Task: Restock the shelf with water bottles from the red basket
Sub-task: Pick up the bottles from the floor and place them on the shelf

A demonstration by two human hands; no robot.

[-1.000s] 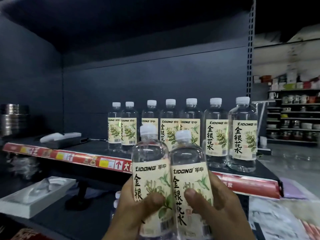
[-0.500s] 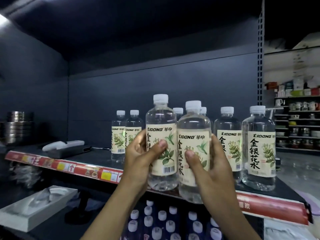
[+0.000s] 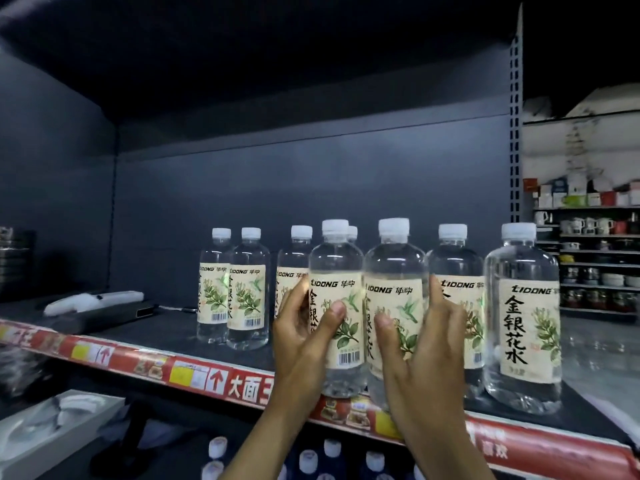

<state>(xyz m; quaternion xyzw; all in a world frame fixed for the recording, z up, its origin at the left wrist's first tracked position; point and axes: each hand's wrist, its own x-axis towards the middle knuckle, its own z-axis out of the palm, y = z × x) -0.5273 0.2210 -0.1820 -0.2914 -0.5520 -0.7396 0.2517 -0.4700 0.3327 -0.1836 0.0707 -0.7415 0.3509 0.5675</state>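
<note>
So, shelf [image 3: 173,336]: dark metal deck with a dark back panel; slotted upright post [image 3: 516,133] at the right end.
Strip [image 3: 214,377]: red price strip along the front lip, with yellow tags, white arrows and Chinese characters.
Far racks [image 3: 595,258]: well behind on the right, holding mugs and boxes, blurred.
Tray [image 3: 52,424]: white, lower left, below deck level; contents unclear.
Box [image 3: 114,311]: dark and flat, on the deck left of the bottles; a white object [image 3: 93,299] lies on top.
Pots [image 3: 14,258]: stacked steel, far left edge, blurred.
Row [image 3: 247,292]: clear water bottles upright on the deck, with white caps and cream labels bearing a green sprig. Two touch at the left, then a gap, then one by the left hand. One cap peeks out behind the left bottle. Two more stand at the right, the rightmost nearest the lip.
Left bottle [image 3: 337,261]: upright, in front of the row, base at the front lip, just beside the right bottle.
Right bottle [image 3: 394,265]: upright, base at the lip, slightly lower in frame. Cannot tell whether either base sits on the deck.
Left hand [image 3: 301,344]: gripping the left bottle, thumb across the label, fingers wrapped behind.
Right hand [image 3: 426,355]: gripping the right bottle, thumb on the label, fingers round its right side.
Caps [image 3: 308,459]: more white-capped bottles below the lip, between the forearms, seen from above.
</note>
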